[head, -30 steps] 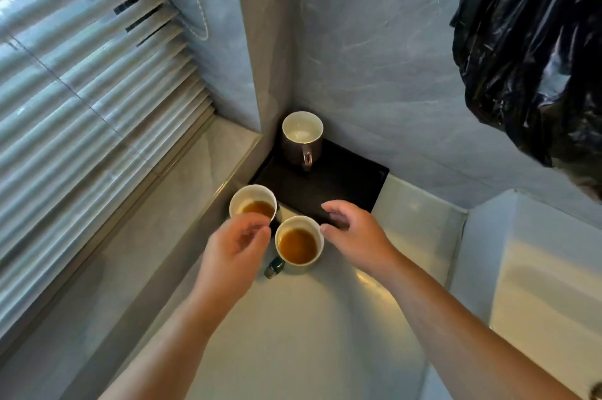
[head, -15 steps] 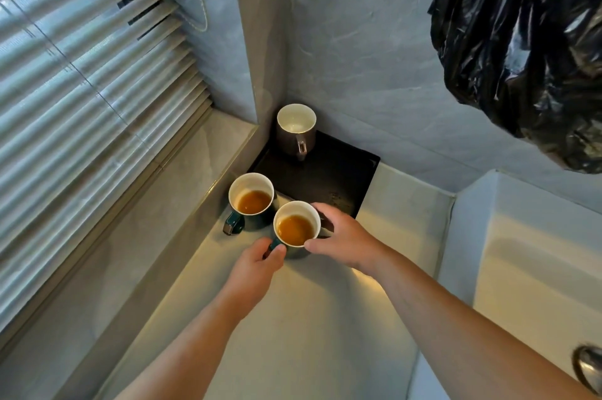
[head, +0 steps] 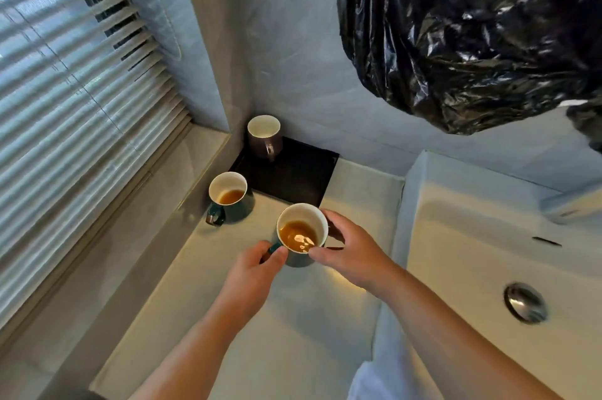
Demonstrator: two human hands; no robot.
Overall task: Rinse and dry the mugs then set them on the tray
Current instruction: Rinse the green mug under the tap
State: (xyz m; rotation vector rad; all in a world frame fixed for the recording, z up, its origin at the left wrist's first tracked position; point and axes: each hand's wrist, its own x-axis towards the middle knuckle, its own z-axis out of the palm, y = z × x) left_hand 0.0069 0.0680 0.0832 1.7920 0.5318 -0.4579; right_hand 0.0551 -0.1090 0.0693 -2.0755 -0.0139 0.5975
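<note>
A dark green mug (head: 301, 232) with brown liquid in it is lifted and tilted above the counter. My left hand (head: 252, 272) pinches its handle and my right hand (head: 350, 249) grips its body from the right. A second green mug (head: 229, 196) with a little brown liquid stands on the counter to the left. A brown mug (head: 264, 135), white inside, stands on the black tray (head: 299, 175) in the far corner.
A white sink basin (head: 472, 253) with a metal drain (head: 524, 302) lies to the right, its tap (head: 570, 205) at the edge. A black plastic bag (head: 472, 31) hangs overhead at the right. Window blinds (head: 65, 106) and a sill run along the left.
Both hands closed on the nearer green mug and raised it off the counter toward me and to the right. The liquid inside now slopes with the tilt.
</note>
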